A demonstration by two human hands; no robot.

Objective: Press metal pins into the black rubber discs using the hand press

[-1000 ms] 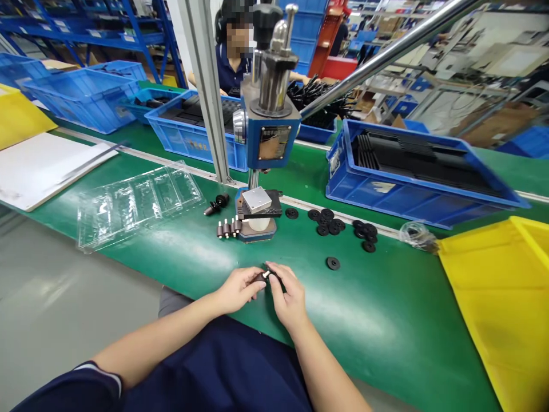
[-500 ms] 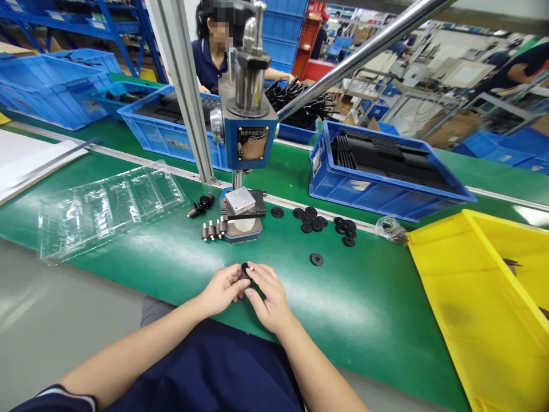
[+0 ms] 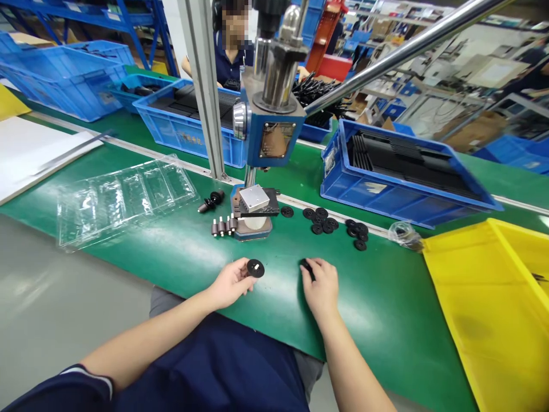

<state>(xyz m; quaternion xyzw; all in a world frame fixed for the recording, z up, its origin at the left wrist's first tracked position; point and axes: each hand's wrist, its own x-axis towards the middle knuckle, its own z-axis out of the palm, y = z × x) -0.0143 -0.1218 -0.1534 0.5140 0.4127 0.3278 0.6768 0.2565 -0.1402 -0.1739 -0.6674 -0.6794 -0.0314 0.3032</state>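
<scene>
We see our left hand pinching a flat black round disc with a white centre; our right hand, just right of it, covers another black disc on the green belt.

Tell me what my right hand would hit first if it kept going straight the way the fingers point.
Probably the loose black discs on the green belt ahead of the right hand; depth is hard to judge.

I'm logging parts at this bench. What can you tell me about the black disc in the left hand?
The black disc is small, round and flat, matte like rubber or plastic, with a small white piece showing at its centre. The left hand pinches it at its edge by the fingertips, face up toward the camera, just over the green belt. Nothing else touches it.
</scene>
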